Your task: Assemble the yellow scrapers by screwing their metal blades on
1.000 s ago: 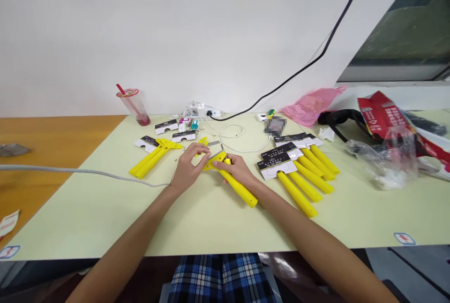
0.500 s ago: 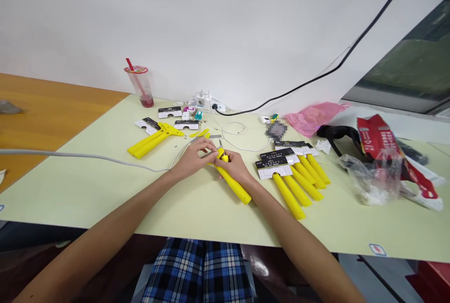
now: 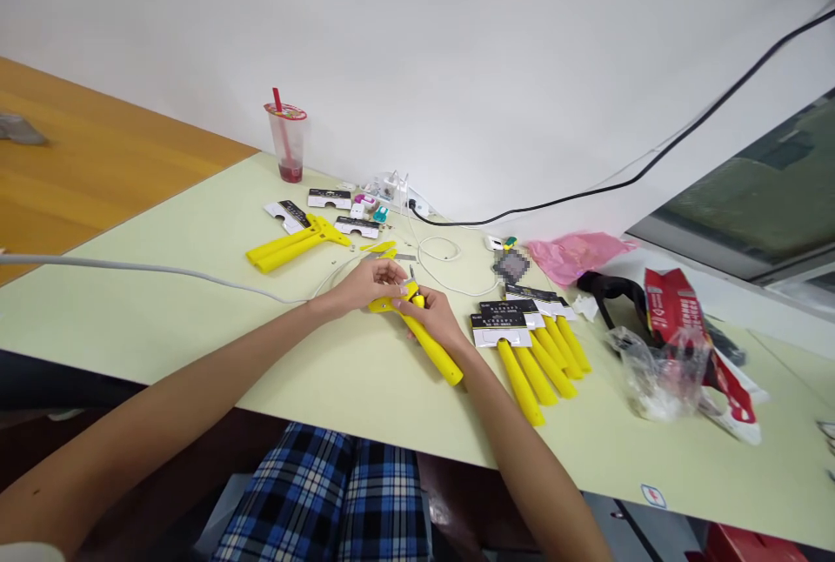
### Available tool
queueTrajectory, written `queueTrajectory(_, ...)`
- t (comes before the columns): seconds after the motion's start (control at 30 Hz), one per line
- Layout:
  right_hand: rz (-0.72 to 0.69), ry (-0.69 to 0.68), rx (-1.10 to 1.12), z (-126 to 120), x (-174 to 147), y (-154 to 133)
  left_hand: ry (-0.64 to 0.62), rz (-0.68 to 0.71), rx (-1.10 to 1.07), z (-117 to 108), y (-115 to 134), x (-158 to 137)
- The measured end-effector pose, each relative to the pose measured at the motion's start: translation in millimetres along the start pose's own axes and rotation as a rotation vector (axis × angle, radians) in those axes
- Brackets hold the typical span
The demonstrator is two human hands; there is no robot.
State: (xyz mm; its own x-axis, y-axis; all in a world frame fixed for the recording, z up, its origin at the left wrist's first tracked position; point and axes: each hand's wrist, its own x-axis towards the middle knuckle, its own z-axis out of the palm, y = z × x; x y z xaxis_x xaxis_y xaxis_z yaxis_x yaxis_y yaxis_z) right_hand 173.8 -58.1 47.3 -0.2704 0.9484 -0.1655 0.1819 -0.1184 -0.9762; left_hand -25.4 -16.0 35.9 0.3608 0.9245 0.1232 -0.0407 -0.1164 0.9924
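Left to right: the left hand (image 3: 366, 285), fingers curled against the thumb, pinches the head of a yellow scraper (image 3: 436, 355); any small part between its fingertips cannot be made out. The scraper is held above the table, in front of the person. The right hand (image 3: 438, 318) is closed around its handle, apparently with a screwdriver (image 3: 417, 293) beside the thumb. A slipping grip could drive the screwdriver's tip into the left fingers. Orange wood (image 3: 110, 153) adjoins the pale green table (image 3: 319, 379); behind rises a white wall (image 3: 457, 66), with a window (image 3: 770, 170) at right.
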Motion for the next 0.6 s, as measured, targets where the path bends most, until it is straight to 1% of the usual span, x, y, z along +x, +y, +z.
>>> queueTrajectory(0.13, 0.008, -0.043, -0.035, -0.7, -2.8, -1.4, -0.050, 0.045, -0.008, -4.7, -2.1, 2.3)
queueTrajectory(0.37, 0.009, -0.088, -0.040, -1.5, -4.2, -0.7, -0.152, 0.094, 0.046, -13.9, -2.8, 4.5)
queueTrajectory(0.53, 0.004, -0.072, -0.022, 0.0, -5.0, -3.3, -0.130, 0.105, 0.060, -12.2, -2.1, 2.7)
queueTrajectory(0.6, -0.005, -0.042, -0.009, 0.5, -4.5, -2.9, -0.107, 0.100, 0.067, -9.1, -3.8, 2.0)
